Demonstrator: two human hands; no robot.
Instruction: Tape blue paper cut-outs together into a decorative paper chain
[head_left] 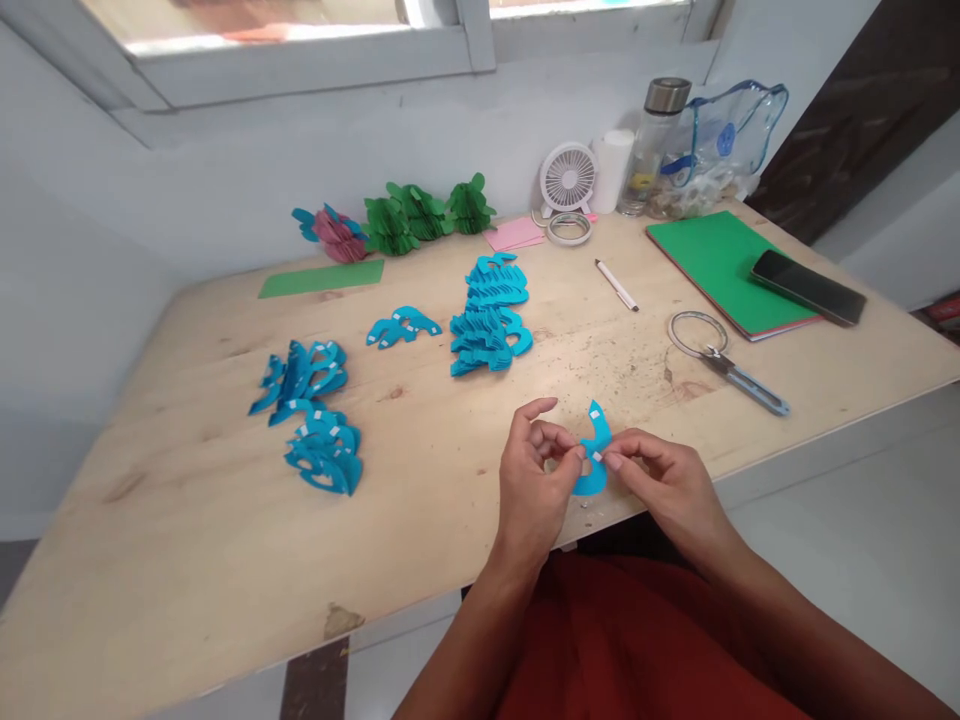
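Both hands meet over the near edge of the wooden table (187, 520). My left hand (534, 480) and my right hand (660, 478) pinch a curved blue paper cut-out (594, 455) between their fingertips; small white tape bits sit on it. Further back lie more blue cut-outs: a tall pile (489, 315), a small group (403, 326), and two taped groups at the left (301, 372) (326, 453).
Scissors (742, 378) and a tape ring (697, 332) lie to the right, beside a green notebook (720, 262) with a phone (808, 286) on it. A pen (616, 285), small fan (568, 178), bottle (654, 145), green paper shapes (424, 213) and a green sheet (322, 278) sit further back.
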